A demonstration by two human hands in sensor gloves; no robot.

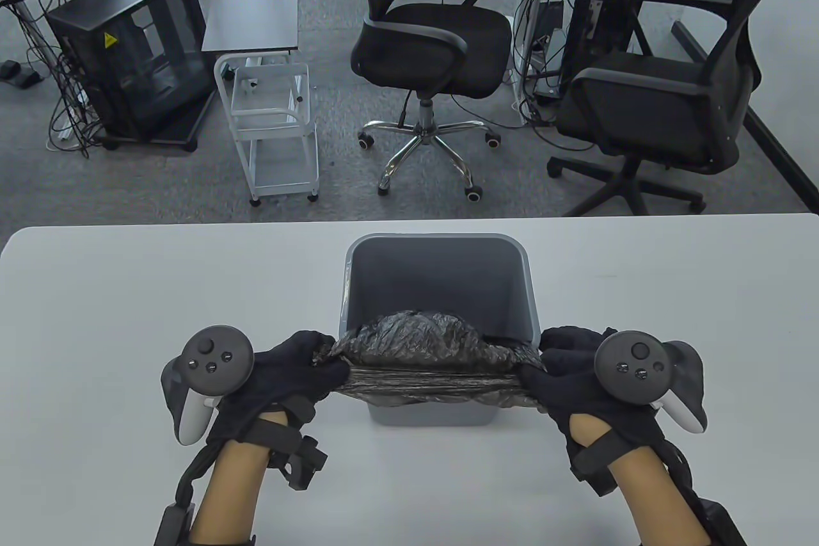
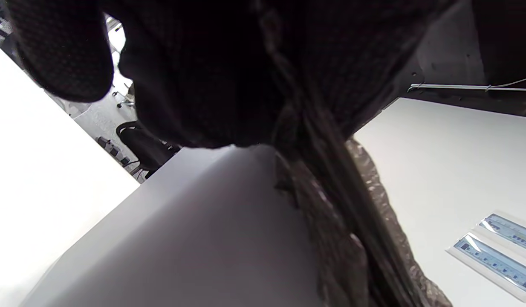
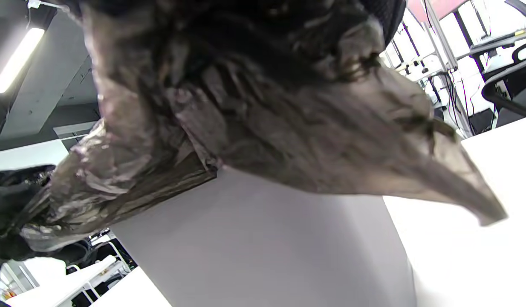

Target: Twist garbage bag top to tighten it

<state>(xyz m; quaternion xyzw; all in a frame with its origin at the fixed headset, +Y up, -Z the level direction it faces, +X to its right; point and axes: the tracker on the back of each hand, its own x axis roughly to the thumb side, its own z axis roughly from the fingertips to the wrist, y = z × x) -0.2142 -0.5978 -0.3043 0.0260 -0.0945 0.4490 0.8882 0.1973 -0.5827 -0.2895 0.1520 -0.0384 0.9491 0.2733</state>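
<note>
Bin: the grey plastic waste bin [image 1: 441, 277] stands on the white table [image 1: 128, 290] near its front edge, centred between your arms, its far inner wall bare. The crinkled black plastic garbage bag [image 1: 422, 331] is bunched in a mound at the near side of the bin's mouth, and its top is pulled out sideways into a flat taut band [image 1: 432, 383] that runs across the bin's near rim. Your left hand [image 1: 291, 367] grips the band's left end, fingers curled closed around the gathered film; your right hand [image 1: 563, 373] grips the right end the same way, so the bag top is stretched between the two, both hands just beside the bin's near corners and above the table. Left wrist view: gloved fingers [image 2: 195, 76] fill the top, a strand of bag film [image 2: 344, 221] trailing down past the bin's grey side [image 2: 195, 238]. Right wrist view: wrinkled film [image 3: 263, 111] drapes over the bin wall [image 3: 271, 247]; a loose corner of the film [image 3: 472, 196] pokes out toward the table.
</note>
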